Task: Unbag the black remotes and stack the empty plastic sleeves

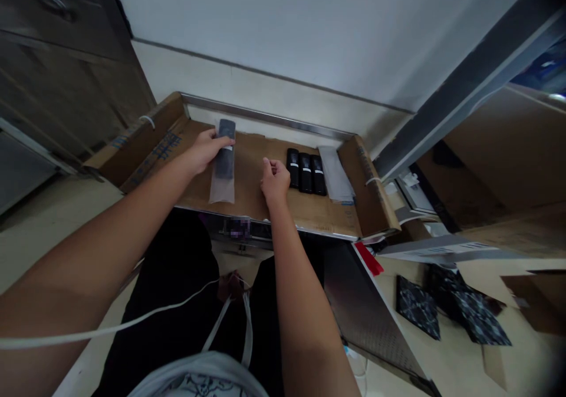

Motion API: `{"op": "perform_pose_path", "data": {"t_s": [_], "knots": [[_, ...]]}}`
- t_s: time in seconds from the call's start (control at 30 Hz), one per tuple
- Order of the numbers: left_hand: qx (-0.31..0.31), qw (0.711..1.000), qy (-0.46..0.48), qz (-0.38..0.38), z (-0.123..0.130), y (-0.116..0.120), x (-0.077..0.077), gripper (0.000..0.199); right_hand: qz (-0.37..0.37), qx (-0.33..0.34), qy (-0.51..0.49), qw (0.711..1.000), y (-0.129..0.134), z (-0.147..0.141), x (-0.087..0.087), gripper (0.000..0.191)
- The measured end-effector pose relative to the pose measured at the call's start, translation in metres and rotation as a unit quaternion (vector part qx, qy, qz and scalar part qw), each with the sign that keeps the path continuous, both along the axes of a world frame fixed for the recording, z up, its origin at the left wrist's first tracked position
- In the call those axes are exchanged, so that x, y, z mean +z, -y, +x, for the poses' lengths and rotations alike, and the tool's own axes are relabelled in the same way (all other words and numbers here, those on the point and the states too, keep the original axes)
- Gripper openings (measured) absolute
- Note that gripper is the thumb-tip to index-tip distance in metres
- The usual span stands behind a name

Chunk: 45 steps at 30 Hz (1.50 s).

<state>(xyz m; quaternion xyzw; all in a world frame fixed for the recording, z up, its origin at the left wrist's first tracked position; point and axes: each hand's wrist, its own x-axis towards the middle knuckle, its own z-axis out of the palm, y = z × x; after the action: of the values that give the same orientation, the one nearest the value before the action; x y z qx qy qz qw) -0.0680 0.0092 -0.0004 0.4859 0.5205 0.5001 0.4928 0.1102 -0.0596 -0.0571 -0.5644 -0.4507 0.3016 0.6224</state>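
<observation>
A long black handheld device [227,129], its exact kind unclear, lies partly inside a translucent plastic sleeve [222,192] on the left of the cardboard-lined tray. Gripping the sleeved device near its upper part is my left hand [209,148], thumb across the front. My right hand [275,180] is closed over the middle of the tray, fingers curled and nothing visible in them. Just right of it, three similar black devices [305,171] with white labels lie side by side. Beside them rests a stack of flat translucent sleeves [336,174].
The shallow tray [252,155] has raised cardboard sides [371,187] and stands against a pale wall. A white cable [132,326] crosses in front of my lap. Dark patterned packages [455,305] lie on the floor at right, near large cardboard boxes [517,167].
</observation>
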Motion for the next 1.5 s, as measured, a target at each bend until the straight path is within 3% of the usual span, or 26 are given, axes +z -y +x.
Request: {"op": "perform_pose_path", "data": {"t_s": [0.1, 0.2, 0.33, 0.73, 1.13, 1.5], "knots": [[0.004, 0.996, 0.079, -0.038, 0.001, 0.008, -0.016, 0.022, 0.003, -0.005, 0.008, 1.000, 0.000, 0.001, 0.000, 0.030], [0.004, 0.992, 0.121, -0.028, -0.001, 0.012, -0.030, 0.025, -0.001, -0.012, 0.009, 1.000, -0.001, 0.001, -0.001, 0.030], [0.008, 0.990, 0.142, -0.011, -0.004, 0.011, -0.038, 0.027, -0.009, -0.010, 0.000, 1.000, -0.002, 0.000, -0.003, 0.032], [0.009, 0.997, 0.066, 0.032, -0.004, 0.012, -0.043, 0.034, -0.019, -0.029, 0.024, 0.999, -0.003, 0.001, -0.006, 0.041], [0.021, 0.997, 0.071, 0.037, -0.004, 0.012, -0.043, 0.031, -0.008, -0.013, -0.028, 0.999, -0.003, 0.001, -0.005, 0.032], [0.020, 0.996, 0.071, 0.040, -0.004, 0.011, -0.044, 0.030, -0.025, -0.033, 0.033, 0.999, -0.003, 0.001, -0.006, 0.033]]}}
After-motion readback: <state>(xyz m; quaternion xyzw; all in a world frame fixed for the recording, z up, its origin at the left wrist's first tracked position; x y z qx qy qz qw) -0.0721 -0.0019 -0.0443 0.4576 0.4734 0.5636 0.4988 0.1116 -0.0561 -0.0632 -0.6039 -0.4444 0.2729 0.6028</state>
